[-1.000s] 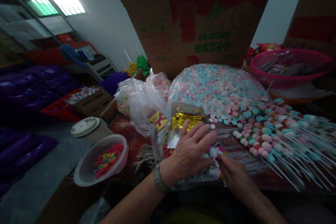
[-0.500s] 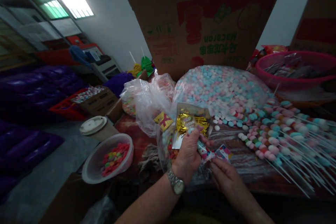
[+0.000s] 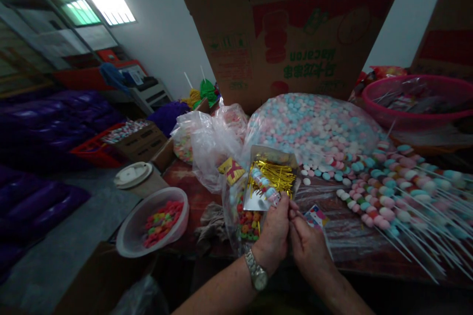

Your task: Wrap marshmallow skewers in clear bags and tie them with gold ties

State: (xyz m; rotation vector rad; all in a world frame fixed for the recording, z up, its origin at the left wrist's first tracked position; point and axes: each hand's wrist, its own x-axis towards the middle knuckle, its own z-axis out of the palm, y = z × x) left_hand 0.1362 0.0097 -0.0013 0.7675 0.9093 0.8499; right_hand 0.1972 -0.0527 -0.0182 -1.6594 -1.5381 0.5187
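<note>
behind skewer [image 3: 260,180] and table [image 3: 181,177], white wall [image 3: 166,24]

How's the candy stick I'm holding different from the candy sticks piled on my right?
The held candy stick is single, while the piled candy sticks are many. The held candy stick extends from your left hand, your right hand close beside; the piled candy sticks lie on the table. The piled candy sticks show long white stems; the held candy stick's stem is hidden. Both carry pink and blue candies.
</note>
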